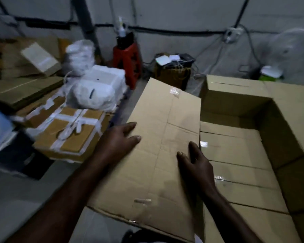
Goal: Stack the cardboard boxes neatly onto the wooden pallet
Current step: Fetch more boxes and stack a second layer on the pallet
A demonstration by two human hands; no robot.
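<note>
1. A flat cardboard sheet (pixel 161 137) lies right in front of me, creased and taped, and its right edge meets the left wall of the big open box (pixel 279 120).
2. My left grip (pixel 119 139) is wide, with the fingers straight and resting on the sheet's left edge.
3. My right grip (pixel 195 163) is wide too, fingers spread flat on the sheet near its right edge, just beside the open box.
4. The open box sits to my right, side flaps up, with tape shining on its bottom flaps.
5. To my left are brown taped parcels (pixel 68 134), with white wrapped bundles (pixel 96 92) just behind them and a stack of flattened cardboard (pixel 25 90) further left.
6. Against the wall stand a red stool (pixel 126 62) and, far right, a white fan (pixel 291 48).
</note>
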